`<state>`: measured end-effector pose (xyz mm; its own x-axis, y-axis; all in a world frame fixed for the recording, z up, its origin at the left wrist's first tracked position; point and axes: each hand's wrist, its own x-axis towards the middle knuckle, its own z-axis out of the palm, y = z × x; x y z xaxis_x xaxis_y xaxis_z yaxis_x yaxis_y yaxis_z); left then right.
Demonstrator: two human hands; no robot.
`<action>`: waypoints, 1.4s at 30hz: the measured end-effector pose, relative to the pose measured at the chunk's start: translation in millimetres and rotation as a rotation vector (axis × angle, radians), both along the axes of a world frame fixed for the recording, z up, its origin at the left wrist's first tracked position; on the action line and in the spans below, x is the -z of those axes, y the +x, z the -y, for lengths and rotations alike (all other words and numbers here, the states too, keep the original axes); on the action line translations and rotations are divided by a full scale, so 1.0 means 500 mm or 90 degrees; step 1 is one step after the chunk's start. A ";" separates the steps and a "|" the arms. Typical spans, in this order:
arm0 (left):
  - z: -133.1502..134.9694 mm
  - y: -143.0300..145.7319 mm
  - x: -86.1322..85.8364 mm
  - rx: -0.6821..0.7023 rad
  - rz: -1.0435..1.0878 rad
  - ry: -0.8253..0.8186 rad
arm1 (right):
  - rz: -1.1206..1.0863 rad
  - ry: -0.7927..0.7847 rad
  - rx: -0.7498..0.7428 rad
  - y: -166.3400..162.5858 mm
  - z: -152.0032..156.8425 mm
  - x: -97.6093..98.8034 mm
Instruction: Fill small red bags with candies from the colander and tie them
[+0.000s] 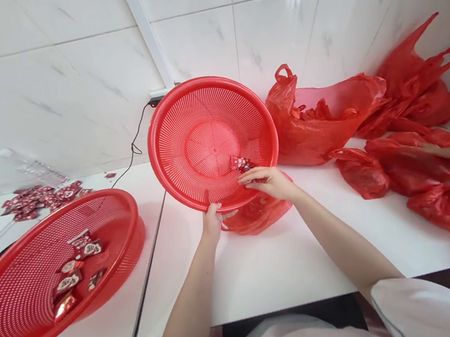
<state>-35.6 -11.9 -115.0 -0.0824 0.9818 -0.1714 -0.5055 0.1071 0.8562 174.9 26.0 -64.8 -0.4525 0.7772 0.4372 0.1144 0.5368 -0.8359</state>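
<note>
A red plastic mesh basket (212,132) is tilted up with its mouth facing me. My left hand (212,222) grips its lower rim, thumb over the edge. Inside, a few small red-and-white wrapped packets (239,162) lie low on the right. My right hand (267,181) reaches over the lower right rim beside them, fingers stretched out and slightly curved, with nothing plainly held. Part of the packets is hidden behind its fingers. Under the basket's lower edge, a red plastic bag (256,218) rests on the white table (270,272).
A second red basket (132,212) with several packets stands at left. Behind it lie a heap of packets (28,203) and a clear bottle (38,167). Red bags (315,135) crowd the right, where another person's hand (445,155) reaches in. A black cable (135,144) runs along the wall.
</note>
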 end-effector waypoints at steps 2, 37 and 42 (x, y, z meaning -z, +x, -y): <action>-0.001 -0.002 0.002 -0.012 -0.006 0.015 | -0.108 -0.099 0.048 0.000 -0.007 0.005; -0.010 -0.029 -0.005 -0.069 -0.004 0.040 | 0.512 -0.154 -0.201 0.031 0.052 -0.033; -0.011 -0.028 -0.003 -0.065 -0.012 0.046 | 0.772 -0.138 -0.112 -0.032 0.071 0.000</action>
